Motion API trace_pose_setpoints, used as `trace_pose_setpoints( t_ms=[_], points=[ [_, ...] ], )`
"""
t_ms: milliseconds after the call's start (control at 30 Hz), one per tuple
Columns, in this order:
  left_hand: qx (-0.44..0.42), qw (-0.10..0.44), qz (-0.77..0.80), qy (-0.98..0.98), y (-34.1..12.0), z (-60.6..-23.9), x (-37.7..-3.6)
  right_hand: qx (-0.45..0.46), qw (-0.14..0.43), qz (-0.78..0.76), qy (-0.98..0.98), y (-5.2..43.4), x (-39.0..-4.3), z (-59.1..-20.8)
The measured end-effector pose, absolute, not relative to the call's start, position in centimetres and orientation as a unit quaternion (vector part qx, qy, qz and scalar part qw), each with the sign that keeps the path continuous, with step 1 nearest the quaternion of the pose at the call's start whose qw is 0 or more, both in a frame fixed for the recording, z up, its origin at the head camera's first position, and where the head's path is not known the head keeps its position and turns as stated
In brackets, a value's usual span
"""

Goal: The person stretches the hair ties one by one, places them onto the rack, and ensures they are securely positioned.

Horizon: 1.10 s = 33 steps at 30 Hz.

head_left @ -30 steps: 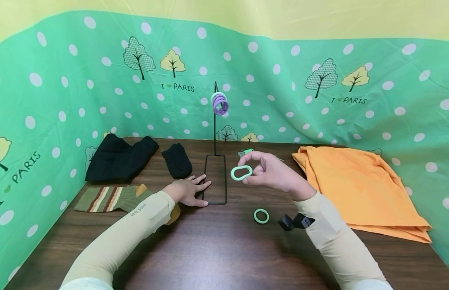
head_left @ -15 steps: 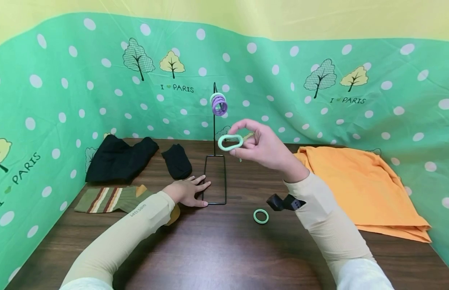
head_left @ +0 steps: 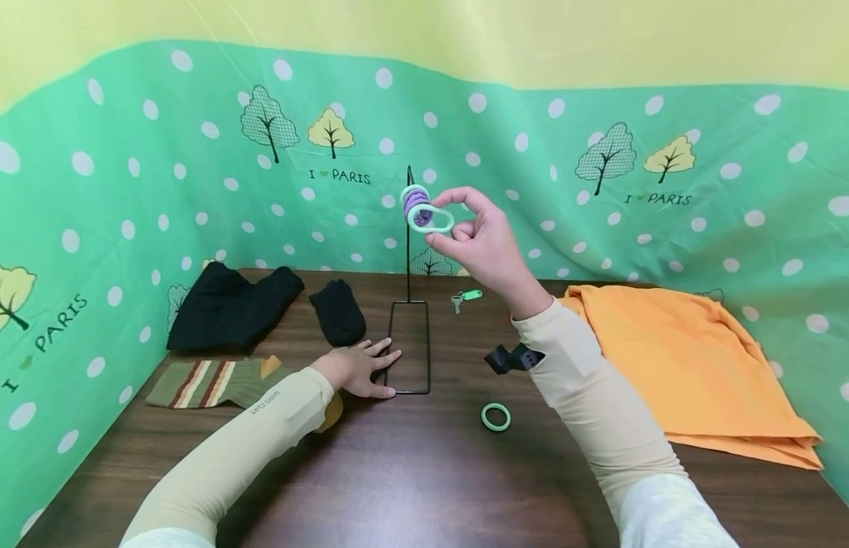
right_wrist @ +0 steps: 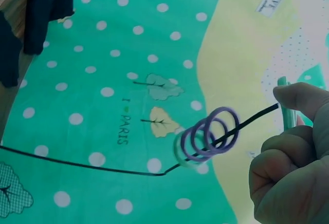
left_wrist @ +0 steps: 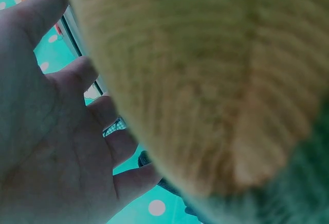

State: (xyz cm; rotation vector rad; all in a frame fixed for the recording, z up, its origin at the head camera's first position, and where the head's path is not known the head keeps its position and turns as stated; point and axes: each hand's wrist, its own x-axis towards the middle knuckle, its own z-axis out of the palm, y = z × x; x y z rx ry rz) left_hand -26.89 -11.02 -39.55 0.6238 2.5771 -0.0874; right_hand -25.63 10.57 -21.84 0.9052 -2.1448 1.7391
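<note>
Purple rings (head_left: 415, 201) crowd the hook beside the right hand's (head_left: 480, 242) pinched green ring (head_left: 430, 219); left hand (head_left: 355, 368) seemingly flat on stand base (head_left: 409, 348).

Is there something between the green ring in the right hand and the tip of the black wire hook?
Nothing visible blocks it. The right hand pinches the green ring right at the hook tip; the purple rings hang further back along the wire.
</note>
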Motion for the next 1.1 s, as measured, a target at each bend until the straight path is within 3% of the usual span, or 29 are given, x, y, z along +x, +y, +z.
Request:
trace_pose_setpoints(
  t_ms=[300,567,1100],
  points=[
    [0.228,0.238,-0.028,0.944,-10.8,-39.6,-26.7,0.261,0.118,0.571,-0.769,10.2,-27.2,-22.5],
    [0.225,0.242,-0.026,0.943,-10.9,-39.5,-26.6,0.247,0.117,0.556,-0.785,9.8,-25.3,-21.6],
    [0.233,0.237,-0.026,0.943,-11.2,-39.9,-27.1,0.264,0.118,0.549,-0.785,10.8,-24.6,-23.0]
  ],
)
